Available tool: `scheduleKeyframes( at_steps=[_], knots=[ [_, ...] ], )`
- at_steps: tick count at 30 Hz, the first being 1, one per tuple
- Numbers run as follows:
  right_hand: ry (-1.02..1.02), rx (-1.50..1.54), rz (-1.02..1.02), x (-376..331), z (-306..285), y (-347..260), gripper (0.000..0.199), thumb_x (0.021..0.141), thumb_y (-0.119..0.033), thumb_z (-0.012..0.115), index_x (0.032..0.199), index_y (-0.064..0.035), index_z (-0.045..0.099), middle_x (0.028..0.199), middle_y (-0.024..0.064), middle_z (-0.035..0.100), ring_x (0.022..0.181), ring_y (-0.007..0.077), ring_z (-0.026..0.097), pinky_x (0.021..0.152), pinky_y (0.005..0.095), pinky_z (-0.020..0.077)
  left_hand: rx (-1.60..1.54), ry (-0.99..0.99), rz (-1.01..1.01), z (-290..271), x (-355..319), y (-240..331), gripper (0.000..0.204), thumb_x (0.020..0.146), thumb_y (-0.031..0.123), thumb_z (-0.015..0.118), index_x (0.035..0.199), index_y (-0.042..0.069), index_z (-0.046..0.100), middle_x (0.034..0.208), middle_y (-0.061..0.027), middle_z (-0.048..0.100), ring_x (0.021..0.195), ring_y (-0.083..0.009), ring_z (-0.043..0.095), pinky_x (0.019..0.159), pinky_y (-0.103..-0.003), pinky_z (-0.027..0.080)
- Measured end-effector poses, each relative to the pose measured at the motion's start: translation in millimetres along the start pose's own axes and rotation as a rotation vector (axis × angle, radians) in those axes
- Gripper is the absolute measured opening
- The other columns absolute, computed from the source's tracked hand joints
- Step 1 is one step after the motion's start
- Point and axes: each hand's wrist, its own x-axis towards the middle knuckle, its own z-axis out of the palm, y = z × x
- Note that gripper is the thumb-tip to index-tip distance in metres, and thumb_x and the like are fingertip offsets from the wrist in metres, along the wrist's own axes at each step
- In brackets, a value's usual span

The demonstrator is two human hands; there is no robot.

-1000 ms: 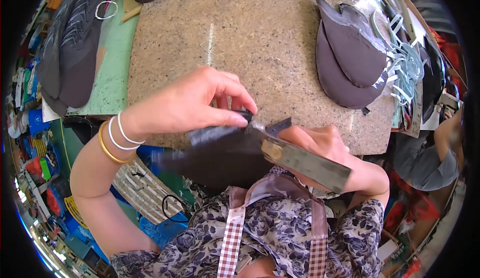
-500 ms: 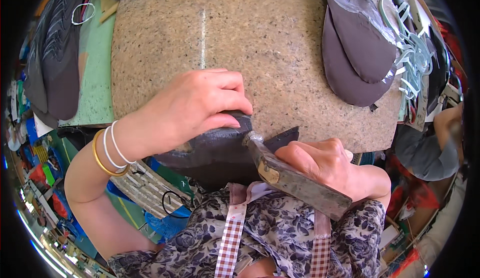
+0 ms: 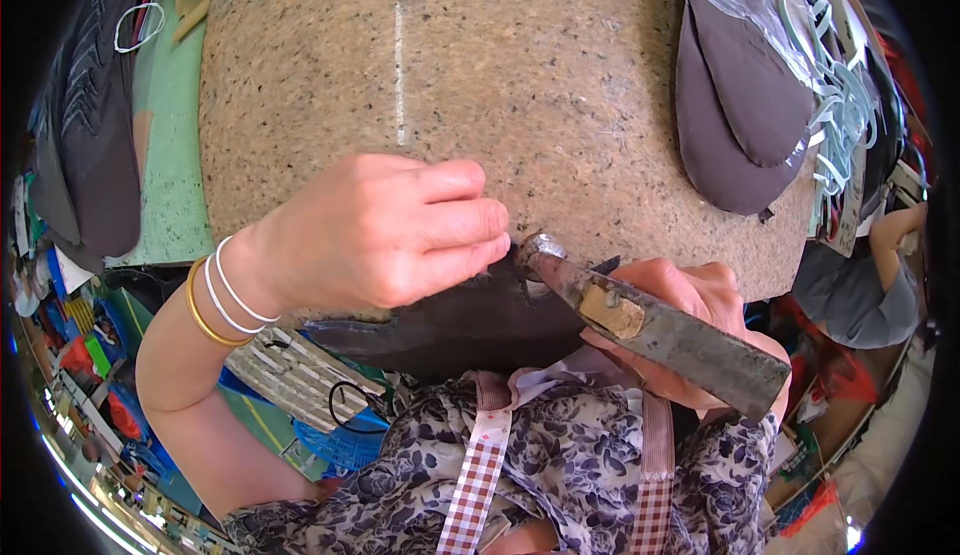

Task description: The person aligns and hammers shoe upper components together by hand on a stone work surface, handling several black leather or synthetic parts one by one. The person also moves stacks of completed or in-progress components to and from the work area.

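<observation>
My left hand (image 3: pixel 395 235), wearing white bands and a gold bangle at the wrist, is closed at the upper edge of a dark brown, leather-like piece (image 3: pixel 470 320). That piece lies over the near edge of the speckled stone slab (image 3: pixel 520 85) and hangs toward my body; my fingers cover part of its edge. My right hand (image 3: pixel 690 300) grips a worn metal hammer (image 3: pixel 690 350) with a wooden handle end showing in its head. The hammer's narrow, shiny tip is by my left fingertips, over the piece. Most of the handle is hidden.
Dark brown shaped pieces (image 3: pixel 745 105) lie overlapped at the slab's right, beside pale blue strips (image 3: pixel 845 125). More dark pieces (image 3: pixel 105 145) are stacked on a green board (image 3: pixel 180 155) at left. At far right, another person's arm (image 3: pixel 895 240) shows.
The hammer and my right hand have shifted right, the hammer's tip slightly higher. My left fingers have curled closer together at the edge. The view has moved a little.
</observation>
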Motion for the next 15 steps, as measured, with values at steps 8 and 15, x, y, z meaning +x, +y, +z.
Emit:
scheduleKeyframes(
  at_steps=[8, 15],
  knots=[
    [-0.087, 0.028, 0.065, 1.8, 3.5, 2.7, 0.029, 0.066, -0.021, 0.079, 0.082, -0.0068, 0.059, 0.068, 0.0058, 0.063, 0.056, 0.0241, 0.062, 0.052, 0.0328, 0.0471, -0.157, 0.088, -0.244, 1.0, -0.7, 7.8, 0.022, 0.064, 0.007, 0.07, 0.085, 0.003, 0.065, 0.078, -0.0047, 0.059, 0.067, -0.0181, 0.057, 0.051, -0.027, 0.046],
    [-0.044, -0.166, -0.005, 10.7, 2.9, -8.8, 0.03, 0.063, -0.022, 0.079, 0.081, -0.0077, 0.06, 0.067, 0.0035, 0.06, 0.051, 0.0209, 0.057, 0.049, 0.0303, 0.0436, 0.004, 0.144, -0.136, 7.6, -9.5, 14.9, 0.02, 0.063, 0.004, 0.069, 0.082, 0.0, 0.064, 0.079, -0.0067, 0.059, 0.065, -0.0196, 0.057, 0.05, -0.028, 0.046]
  ],
)
